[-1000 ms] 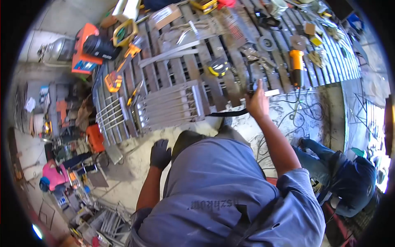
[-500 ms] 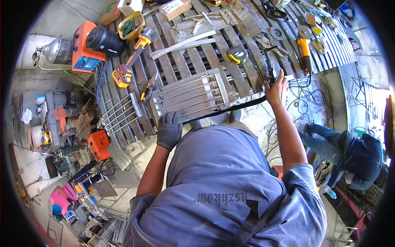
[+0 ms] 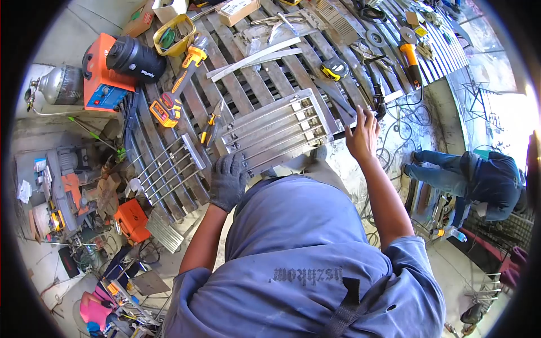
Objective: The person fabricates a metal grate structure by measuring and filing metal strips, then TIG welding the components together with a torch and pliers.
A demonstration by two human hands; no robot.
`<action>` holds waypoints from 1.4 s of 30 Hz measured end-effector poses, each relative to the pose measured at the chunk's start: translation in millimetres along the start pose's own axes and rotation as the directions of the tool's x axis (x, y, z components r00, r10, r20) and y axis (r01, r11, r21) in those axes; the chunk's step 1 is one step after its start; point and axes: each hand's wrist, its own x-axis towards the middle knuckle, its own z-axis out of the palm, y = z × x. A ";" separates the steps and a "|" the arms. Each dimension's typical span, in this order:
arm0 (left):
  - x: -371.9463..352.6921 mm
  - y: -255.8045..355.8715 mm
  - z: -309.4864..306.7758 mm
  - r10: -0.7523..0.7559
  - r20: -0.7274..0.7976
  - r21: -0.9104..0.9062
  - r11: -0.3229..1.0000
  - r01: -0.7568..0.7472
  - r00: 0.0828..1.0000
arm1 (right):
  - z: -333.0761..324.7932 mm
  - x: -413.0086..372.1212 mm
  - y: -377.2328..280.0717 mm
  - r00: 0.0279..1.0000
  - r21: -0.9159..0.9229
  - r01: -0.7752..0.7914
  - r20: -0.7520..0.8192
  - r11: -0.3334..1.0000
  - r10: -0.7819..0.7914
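My left hand [image 3: 228,177], in a dark grey glove, has its fingers closed over the near left corner of a metal plate with several parallel rods [image 3: 276,132]. The plate lies tilted along the near edge of the slatted metal table. My bare right hand [image 3: 363,135] hovers by the table edge, right of the plate, with its fingers apart and nothing in it. Just beyond its fingertips is a black handled tool with a cable [image 3: 378,101]. Pliers [image 3: 212,123] lie left of the plate, beside a smaller rod grid [image 3: 172,172].
A yellow cordless grinder [image 3: 189,67], a tape measure [image 3: 334,69], flat metal strips [image 3: 256,59] and a corded grinder [image 3: 411,59] lie on the table. An orange machine [image 3: 107,73] stands at the left. A person in dark clothes [image 3: 490,180] bends over at the right; another in pink [image 3: 94,308] works lower left.
My right hand has drawn back slightly from the table edge, fingers spread. The rod plate has shifted right, and the black strip along its near edge is now mostly hidden. The view has turned somewhat.
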 end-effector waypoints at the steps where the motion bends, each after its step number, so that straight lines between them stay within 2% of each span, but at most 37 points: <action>1: -0.8 -1.6 0.6 -0.001 -0.006 0.007 1.000 0.001 1.000 | -0.9 -8.0 0.1 1.000 0.004 0.006 0.021 1.000 -0.006; 4: -1.3 1.0 -0.5 -0.112 0.011 -0.084 0.990 0.112 0.994 | -0.8 -20.5 10.4 0.998 0.012 0.029 0.063 0.999 -0.030; 9: -1.2 11.5 3.3 -0.362 -0.069 -0.114 0.928 0.354 0.929 | -8.0 -10.6 23.3 0.992 0.004 0.045 0.116 0.999 -0.046; 13: -0.3 7.1 12.2 -0.587 -0.018 -0.267 0.783 0.562 0.810 | -1.8 21.5 22.4 0.990 0.013 0.103 0.100 0.995 -0.104; 16: 0.2 -2.5 23.4 -0.588 0.040 -0.264 0.773 0.576 0.808 | 10.3 51.3 19.6 0.981 0.043 0.134 0.137 0.990 -0.139; 17: 0.1 -0.5 28.1 -0.610 0.003 -0.251 0.767 0.591 0.793 | 15.4 58.4 18.2 0.976 0.042 0.131 0.168 0.990 -0.137; 20: 10.1 3.6 29.6 -0.680 0.089 -0.233 0.697 0.679 0.728 | 36.7 79.0 17.5 0.960 0.014 0.100 0.262 0.995 -0.100; 22: 17.7 7.1 25.7 -0.667 0.076 -0.171 0.724 0.669 0.741 | 48.8 87.4 21.8 0.926 0.016 0.080 0.369 0.997 -0.080; 23: 20.1 10.0 23.8 -0.659 0.071 -0.141 0.737 0.661 0.749 | 53.9 87.2 24.6 0.943 0.052 0.095 0.316 0.994 -0.106; 26: 18.7 16.7 28.0 -0.649 -0.040 -0.137 0.757 0.639 0.760 | 51.2 93.8 28.0 0.933 0.070 0.109 0.338 0.992 -0.126; 27: 17.8 16.9 28.2 -0.651 -0.016 -0.127 0.754 0.644 0.759 | 49.6 95.4 28.6 0.934 0.070 0.136 0.324 0.988 -0.151; 31: 23.1 30.6 19.3 -0.604 -0.074 -0.027 0.796 0.604 0.793 | 45.1 102.4 27.8 0.916 0.068 0.154 0.365 0.986 -0.168; 34: 48.2 54.4 -2.7 -0.395 -0.127 -0.060 0.919 0.390 0.910 | 40.2 102.2 24.6 0.918 0.055 0.185 0.346 0.981 -0.192; 35: 55.1 59.1 -4.1 -0.339 -0.118 -0.087 0.940 0.331 0.933 | 38.3 102.4 22.4 0.914 0.001 0.196 0.362 0.981 -0.183; 38: 87.0 75.3 -25.2 -0.233 -0.145 -0.023 0.972 0.232 0.962 | 33.4 103.1 25.5 0.899 0.013 0.189 0.400 0.982 -0.178; 41: 108.4 72.7 -16.6 -0.174 -0.199 -0.054 0.985 0.166 0.964 | 29.4 98.6 35.5 0.877 0.054 0.133 0.459 0.990 -0.143; 42: 112.5 67.7 -5.6 -0.150 -0.174 -0.024 0.989 0.148 0.973 | 24.3 96.3 37.0 0.870 0.062 0.130 0.472 0.990 -0.144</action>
